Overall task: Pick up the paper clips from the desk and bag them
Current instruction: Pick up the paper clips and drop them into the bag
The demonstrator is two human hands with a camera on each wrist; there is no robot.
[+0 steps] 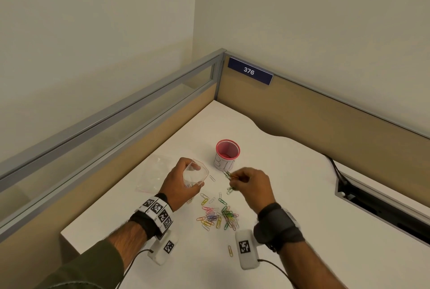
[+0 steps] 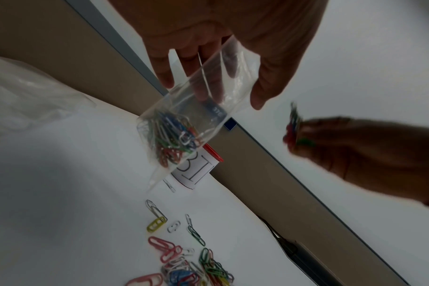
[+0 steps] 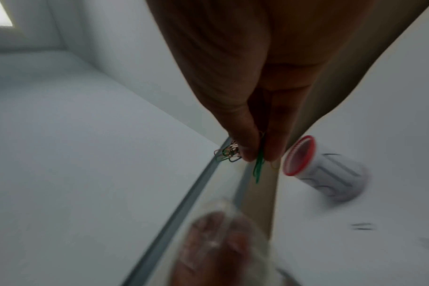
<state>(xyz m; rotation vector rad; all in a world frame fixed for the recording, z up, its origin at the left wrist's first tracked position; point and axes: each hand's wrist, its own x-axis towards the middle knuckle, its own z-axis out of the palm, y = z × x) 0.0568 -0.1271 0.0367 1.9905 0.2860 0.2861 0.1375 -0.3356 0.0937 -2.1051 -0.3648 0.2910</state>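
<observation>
My left hand (image 1: 183,184) holds a small clear plastic bag (image 1: 196,173) above the desk, its mouth spread open. The left wrist view shows several coloured clips lying in the bag (image 2: 181,127). My right hand (image 1: 249,186) pinches a bunch of coloured paper clips (image 1: 229,177) just right of the bag's mouth; the right wrist view shows those clips (image 3: 258,166) between thumb and fingertips. A loose pile of coloured paper clips (image 1: 217,216) lies on the white desk (image 1: 290,195) below both hands, with one stray clip (image 1: 230,250) nearer me.
A pink-rimmed white cup (image 1: 226,154) stands just behind the hands. Another clear plastic bag (image 1: 152,175) lies flat at the left. Tan partition walls (image 1: 302,111) close the desk's far sides. A black cable and open cable tray (image 1: 381,205) sit at the right.
</observation>
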